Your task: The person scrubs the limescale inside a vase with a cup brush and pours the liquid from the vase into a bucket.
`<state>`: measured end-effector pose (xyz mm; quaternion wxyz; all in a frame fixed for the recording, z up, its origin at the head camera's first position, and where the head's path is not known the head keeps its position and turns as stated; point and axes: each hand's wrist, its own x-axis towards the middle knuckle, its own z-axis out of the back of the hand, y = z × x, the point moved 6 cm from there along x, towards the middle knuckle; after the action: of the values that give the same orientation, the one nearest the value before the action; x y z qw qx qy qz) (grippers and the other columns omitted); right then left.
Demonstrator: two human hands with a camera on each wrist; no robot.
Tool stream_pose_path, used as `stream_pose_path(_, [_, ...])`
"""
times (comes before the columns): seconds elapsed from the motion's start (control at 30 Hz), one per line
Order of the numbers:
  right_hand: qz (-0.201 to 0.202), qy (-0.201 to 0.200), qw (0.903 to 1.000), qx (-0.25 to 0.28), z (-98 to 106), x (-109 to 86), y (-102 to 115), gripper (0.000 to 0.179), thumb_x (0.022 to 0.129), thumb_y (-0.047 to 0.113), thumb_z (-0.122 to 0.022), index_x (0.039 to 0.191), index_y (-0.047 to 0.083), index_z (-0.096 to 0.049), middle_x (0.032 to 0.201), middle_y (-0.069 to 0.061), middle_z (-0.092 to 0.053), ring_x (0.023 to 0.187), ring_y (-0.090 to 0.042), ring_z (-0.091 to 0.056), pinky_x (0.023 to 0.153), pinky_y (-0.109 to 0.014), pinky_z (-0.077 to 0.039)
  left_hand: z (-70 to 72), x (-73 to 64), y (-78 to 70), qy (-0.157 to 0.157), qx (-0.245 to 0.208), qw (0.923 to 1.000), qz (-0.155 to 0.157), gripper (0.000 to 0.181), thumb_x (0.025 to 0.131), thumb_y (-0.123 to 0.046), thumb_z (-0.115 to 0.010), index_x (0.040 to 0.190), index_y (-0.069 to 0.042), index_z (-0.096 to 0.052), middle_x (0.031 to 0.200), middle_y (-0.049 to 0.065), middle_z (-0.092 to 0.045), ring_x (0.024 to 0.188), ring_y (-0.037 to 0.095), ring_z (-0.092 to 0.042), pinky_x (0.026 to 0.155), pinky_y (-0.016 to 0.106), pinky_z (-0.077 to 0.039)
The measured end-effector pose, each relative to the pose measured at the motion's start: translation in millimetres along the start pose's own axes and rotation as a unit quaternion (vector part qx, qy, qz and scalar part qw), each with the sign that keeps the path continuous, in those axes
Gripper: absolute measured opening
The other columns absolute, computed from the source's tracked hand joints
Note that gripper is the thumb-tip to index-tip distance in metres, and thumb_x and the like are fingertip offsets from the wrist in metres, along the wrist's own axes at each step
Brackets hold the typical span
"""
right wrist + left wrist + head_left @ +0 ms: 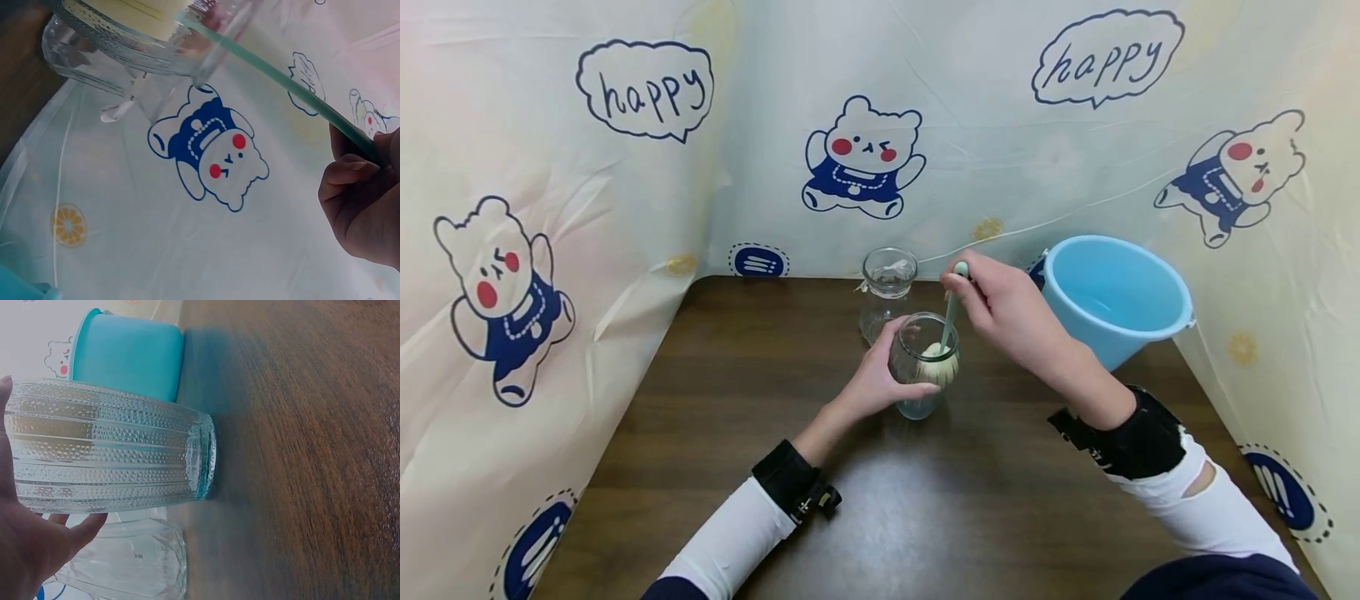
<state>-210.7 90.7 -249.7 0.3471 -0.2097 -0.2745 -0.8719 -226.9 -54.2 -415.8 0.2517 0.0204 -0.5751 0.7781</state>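
Note:
In the head view my left hand (874,377) grips a clear glass cup (916,407), thumb on the near side and fingers round the far side. The left wrist view shows the cup's ribbed, dotted wall (125,450). My right hand (1018,312) pinches the pale green handle (951,310) of a cup brush above the rim. Its cream, sponge-like head (938,367) sits inside the cup, in the upper half. In the right wrist view the thin handle (275,74) slants from the cup's mouth to my curled fingers (356,200).
Just behind the cup stands a second clear glass jar (889,287) with a string at its neck. A light blue bucket (1112,333) is at the back right of the brown wooden table (737,375). A printed cloth (985,183) encloses the back and sides.

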Motion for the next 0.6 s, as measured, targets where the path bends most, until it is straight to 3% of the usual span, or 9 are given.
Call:
stream_pose_path(0.37, [0.023,-0.036,0.9991,0.002,9.0,1.3,4.1,0.014,0.097,0.019,-0.058,0.090,0.007,-0.060,0.071,-0.001,-0.050,0.060,-0.010,-0.040,0.055,-0.027,-0.038,0.0,-0.8,0.0,-0.001,0.015,0.9999,0.005,0.094,0.067,-0.018,-0.087,0.145,-0.010,-0.034,0.136,0.022,-0.051,0.122,0.033,-0.049,0.102,0.053,-0.041])
stream_pose_path(0.6, [0.020,-0.041,0.9986,0.028,-3.2,-4.4,-2.5,0.012,0.097,0.015,-0.057,0.094,0.004,-0.061,0.074,-0.003,-0.060,0.063,-0.008,-0.050,0.057,-0.026,-0.046,-1.7,0.2,9.4,-0.003,0.014,0.9999,0.000,0.095,0.067,-0.021,-0.087,0.146,-0.013,-0.033,0.137,0.019,-0.051,0.122,0.032,-0.049,0.101,0.054,-0.041])
